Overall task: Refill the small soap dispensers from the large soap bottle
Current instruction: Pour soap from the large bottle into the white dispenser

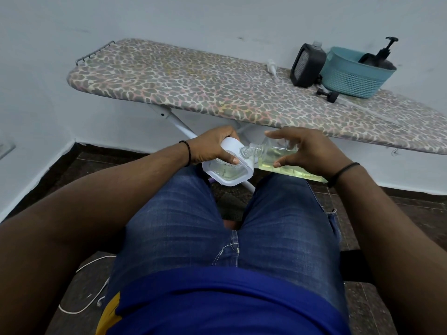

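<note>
Over my knees, my left hand grips a small white soap dispenser with its top open and pale yellow-green liquid inside. My right hand holds a clear soap bottle lying almost level, thumb below and fingers above. The bottle's threaded uncapped neck points left over the dispenser's opening. Yellow-green soap fills the lower part of the bottle.
An ironing board with a leopard-print cover stands ahead. On its right end sit a black dispenser, a teal basket with a black pump bottle, a loose black pump head and a white pump. A white cable lies on the floor.
</note>
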